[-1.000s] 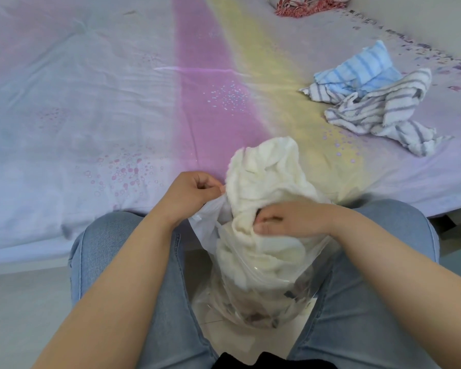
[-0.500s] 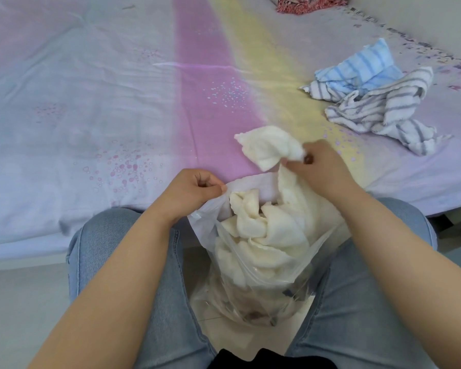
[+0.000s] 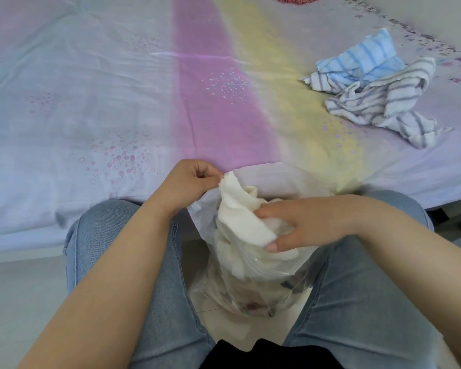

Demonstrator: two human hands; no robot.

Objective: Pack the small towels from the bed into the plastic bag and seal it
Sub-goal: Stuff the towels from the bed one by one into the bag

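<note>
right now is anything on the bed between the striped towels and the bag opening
Nothing visible: bare sheet lies between the striped towels and the plastic bag. The mouth itself is crowded, with the white towel bulging out under the right hand while the left hand pinches the rim.

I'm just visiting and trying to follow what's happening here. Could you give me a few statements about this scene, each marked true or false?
1. The plastic bag sits between the person's knees. True.
2. The left hand pinches the bag's rim. True.
3. The right hand is empty. False: it presses a white towel into the bag.
4. No towels remain on the bed. False: a blue striped towel and a grey striped towel lie there.
5. The bag is sealed. False: its mouth is open.
</note>
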